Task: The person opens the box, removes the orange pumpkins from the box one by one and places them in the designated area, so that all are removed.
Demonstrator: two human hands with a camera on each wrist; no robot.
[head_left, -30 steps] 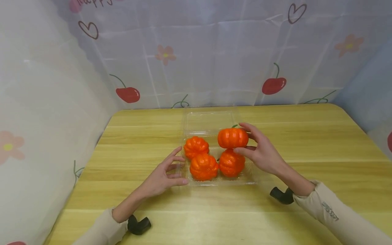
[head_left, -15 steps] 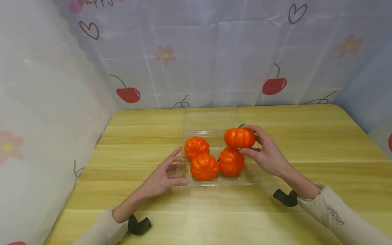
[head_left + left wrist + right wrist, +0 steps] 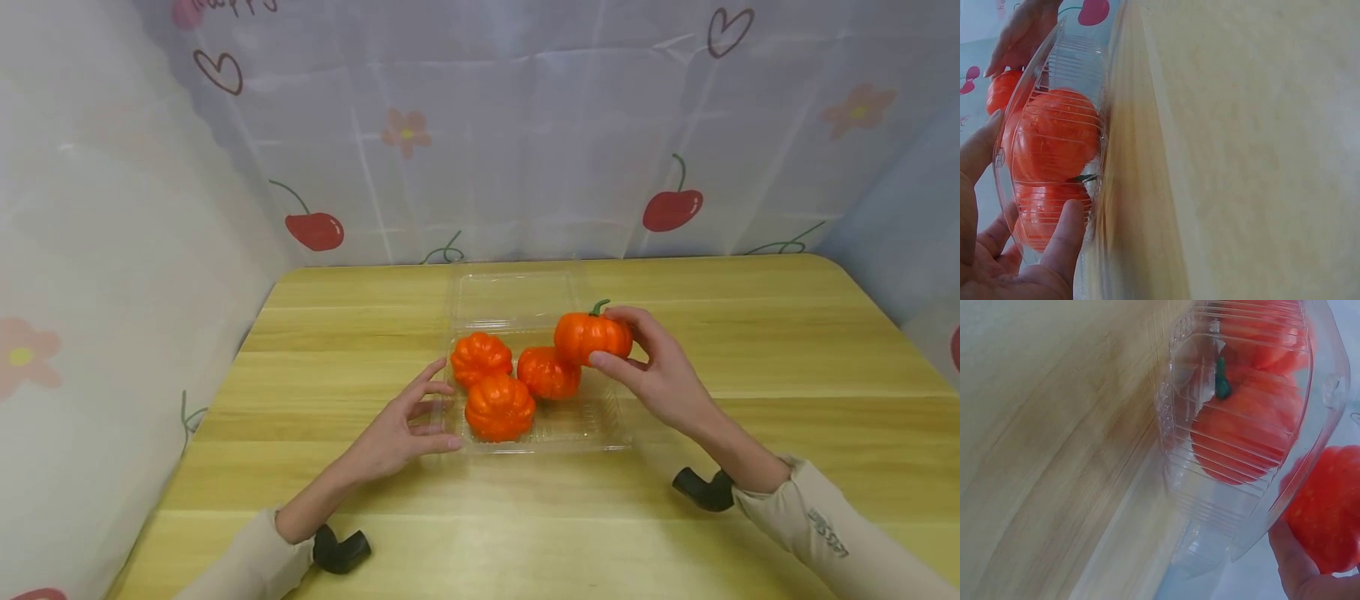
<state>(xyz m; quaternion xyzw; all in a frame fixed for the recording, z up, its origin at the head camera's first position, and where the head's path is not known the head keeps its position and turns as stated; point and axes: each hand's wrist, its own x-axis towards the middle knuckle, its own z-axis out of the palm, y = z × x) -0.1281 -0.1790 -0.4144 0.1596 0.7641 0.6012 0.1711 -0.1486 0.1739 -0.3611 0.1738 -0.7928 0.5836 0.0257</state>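
The right hand (image 3: pixel 663 371) grips one pumpkin (image 3: pixel 591 335) at its side, above the right rear of the clear container (image 3: pixel 577 423); the left hand (image 3: pixel 397 429), fingers spread, touches the container's left side. The pumpkin is likely light, rigid, slick; hold opposing ribs. Mind the rim (image 3: pixel 1335 394); open table (image 3: pixel 787 375) room lies rightward.

The container (image 3: pixel 577 425) has room front right (pumpkins (image 3: pixel 500 408) block left and back).

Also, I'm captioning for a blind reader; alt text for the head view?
A right hand holds a green-stemmed orange pumpkin above an open, clear plastic clamshell container with three more pumpkins inside, on a wood-grain table. The left hand is at the container's left side.
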